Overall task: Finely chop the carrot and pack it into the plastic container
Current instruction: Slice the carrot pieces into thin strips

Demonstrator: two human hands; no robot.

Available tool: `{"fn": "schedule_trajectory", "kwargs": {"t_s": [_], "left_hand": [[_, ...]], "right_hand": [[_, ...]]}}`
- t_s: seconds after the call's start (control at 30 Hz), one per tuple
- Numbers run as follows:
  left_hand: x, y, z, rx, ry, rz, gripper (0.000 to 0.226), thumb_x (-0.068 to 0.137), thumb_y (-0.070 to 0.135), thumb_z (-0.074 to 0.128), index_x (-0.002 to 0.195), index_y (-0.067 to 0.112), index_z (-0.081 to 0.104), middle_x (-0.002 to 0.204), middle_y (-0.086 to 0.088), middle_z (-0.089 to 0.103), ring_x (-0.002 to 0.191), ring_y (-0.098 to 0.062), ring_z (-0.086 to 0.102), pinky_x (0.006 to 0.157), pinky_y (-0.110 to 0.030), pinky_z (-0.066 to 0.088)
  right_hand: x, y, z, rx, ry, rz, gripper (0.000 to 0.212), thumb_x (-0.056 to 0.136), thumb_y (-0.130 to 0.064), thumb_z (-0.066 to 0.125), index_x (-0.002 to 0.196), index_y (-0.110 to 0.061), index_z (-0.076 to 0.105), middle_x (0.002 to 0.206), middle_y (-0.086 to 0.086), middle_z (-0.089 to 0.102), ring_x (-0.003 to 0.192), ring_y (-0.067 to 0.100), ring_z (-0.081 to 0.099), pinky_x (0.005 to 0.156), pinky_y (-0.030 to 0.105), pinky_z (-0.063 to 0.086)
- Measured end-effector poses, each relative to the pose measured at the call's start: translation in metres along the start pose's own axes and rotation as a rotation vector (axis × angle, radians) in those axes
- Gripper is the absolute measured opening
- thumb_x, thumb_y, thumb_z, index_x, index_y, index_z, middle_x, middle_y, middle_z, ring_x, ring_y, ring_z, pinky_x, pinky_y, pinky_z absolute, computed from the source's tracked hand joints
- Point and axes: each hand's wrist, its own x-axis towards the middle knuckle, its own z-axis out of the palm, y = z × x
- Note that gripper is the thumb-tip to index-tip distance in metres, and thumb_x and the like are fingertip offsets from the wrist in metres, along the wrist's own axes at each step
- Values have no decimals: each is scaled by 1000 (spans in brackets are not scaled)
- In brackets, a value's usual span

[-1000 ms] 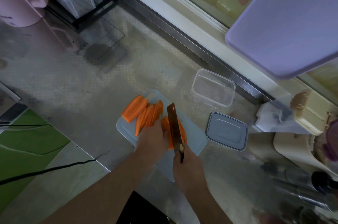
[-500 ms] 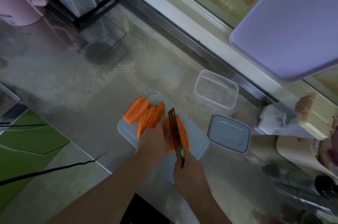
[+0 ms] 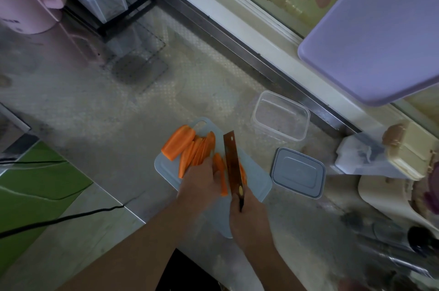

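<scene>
Two hands work over the pale cutting board (image 3: pixel 255 178) on my surface (image 3: pixel 99 110), the empty plastic container (image 3: pixel 280 116) waiting just beyond it. The carrot (image 3: pixel 190 150) lies in long slabs running away from me, parallel to the knife (image 3: pixel 232 160). My left hand (image 3: pixel 202 180) presses a few strips flat beside the blade; its fingers are blurred, so I cannot tell their spread. My right hand (image 3: pixel 249 217) grips the handle, fingers wrapped tight.
</scene>
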Motion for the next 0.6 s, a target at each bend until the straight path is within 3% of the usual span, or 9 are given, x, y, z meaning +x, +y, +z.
{"fn": "schedule_trajectory", "kwargs": {"t_s": [0.13, 0.27, 0.47, 0.6], "left_hand": [[-1, 0, 1, 9, 17, 5, 22, 108, 37, 47, 91, 24, 50, 79, 4, 60, 70, -11, 59, 65, -33, 51], [-1, 2, 2, -1, 30, -11, 21, 108, 37, 47, 91, 24, 50, 78, 5, 60, 68, -9, 58, 56, -26, 41], [-2, 0, 3, 0, 50, 3, 18, 107, 34, 50, 92, 24, 49, 77, 6, 58, 66, -9, 57, 54, -24, 38], [-2, 1, 2, 41, 48, 35, 13, 107, 30, 49, 100, 20, 51, 77, 6, 57, 68, -11, 56, 57, -26, 39]], "right_hand": [[-5, -2, 1, -1, -24, -5, 17, 107, -31, 42, 95, -34, 54, 63, -2, 57, 48, 5, 52, 46, 16, 40], [-4, 0, 7, -47, -24, 10, 16, 106, -28, 42, 95, -35, 53, 65, -1, 59, 51, 7, 55, 48, 21, 43], [-6, 4, 8, -82, -48, 10, 14, 103, -21, 43, 98, -31, 52, 66, 0, 58, 52, 10, 54, 49, 29, 46], [-5, 0, 8, -121, -64, -1, 18, 104, -20, 43, 92, -31, 51, 68, -2, 57, 55, 10, 54, 51, 26, 43]]}}
